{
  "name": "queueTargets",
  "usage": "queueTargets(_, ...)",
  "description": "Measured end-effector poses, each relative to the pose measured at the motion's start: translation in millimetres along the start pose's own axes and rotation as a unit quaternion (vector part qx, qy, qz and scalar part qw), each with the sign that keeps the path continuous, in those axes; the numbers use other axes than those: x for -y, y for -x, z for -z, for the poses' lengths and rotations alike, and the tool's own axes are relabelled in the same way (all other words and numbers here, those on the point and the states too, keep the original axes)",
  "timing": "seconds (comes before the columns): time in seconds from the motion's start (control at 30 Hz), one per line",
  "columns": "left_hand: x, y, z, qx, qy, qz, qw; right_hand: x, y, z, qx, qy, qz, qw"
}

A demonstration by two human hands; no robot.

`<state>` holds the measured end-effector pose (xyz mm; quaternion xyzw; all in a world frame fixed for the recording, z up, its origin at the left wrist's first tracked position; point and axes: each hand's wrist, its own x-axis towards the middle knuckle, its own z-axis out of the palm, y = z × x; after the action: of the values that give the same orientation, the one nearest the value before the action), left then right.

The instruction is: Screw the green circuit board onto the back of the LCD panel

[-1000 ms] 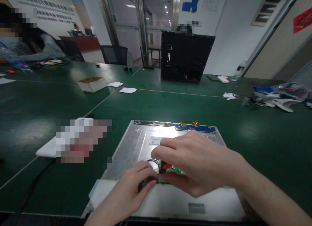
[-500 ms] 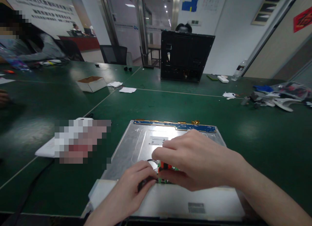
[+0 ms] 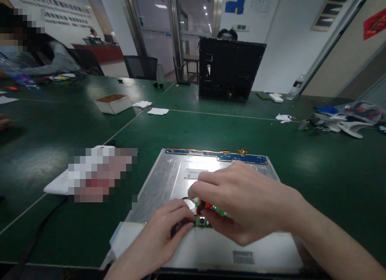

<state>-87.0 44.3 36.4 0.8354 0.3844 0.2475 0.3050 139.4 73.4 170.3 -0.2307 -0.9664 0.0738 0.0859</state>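
A flat silver display panel [image 3: 153, 183] lies on the green table in front of me, with a long blue circuit strip [image 3: 241, 158] along its far edge. Over a small green circuit board [image 3: 202, 221] near the middle, my right hand [image 3: 238, 203] has its fingers wrapped round a red-and-black tool handle [image 3: 202, 206], whose tip is hidden. My left hand [image 3: 169, 227] is closed at the board's left side, with dark cables at its fingers; the exact grip is partly hidden.
A blurred white item [image 3: 57, 183] lies left of the panel. Farther back are an open white box [image 3: 113, 105], papers, an upright black panel [image 3: 230, 71], a bottle [image 3: 295, 87] and clutter at right. Another person [image 3: 57, 58] sits at far left.
My right hand's lower fingers have shifted slightly around the tool, and more of the green board shows beneath. My left hand has barely moved.
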Motion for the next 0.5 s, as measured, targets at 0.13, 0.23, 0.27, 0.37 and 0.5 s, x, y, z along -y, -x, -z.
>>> queueTargets(0.13, 1.7, -0.4, -1.2, 0.003, 0.005, 0.002, 1.000, -0.5, -1.1, -1.8, -0.008, 0.017, -0.010, 1.000)
queueTargets(0.23, 3.2, 0.1, -1.5, 0.004, 0.005, -0.001, 1.000, -1.0, -1.6, -3.2, -0.016, 0.030, -0.008, 0.999)
queueTargets(0.27, 3.6, 0.6, -1.4, 0.003, 0.003, -0.002, 1.000, -1.2, -1.6, -3.5, -0.018, 0.034, -0.007, 0.999)
queueTargets(0.37, 3.8, 2.1, -0.9, 0.001, -0.001, -0.002, 1.000, -1.2, -1.3, -3.4, -0.015, 0.038, -0.006, 0.999)
queueTargets(0.5, 2.8, 1.6, -0.5, 0.008, -0.003, 0.007, 1.000, -0.8, 0.2, -1.0, -0.001, 0.008, -0.015, 1.000)
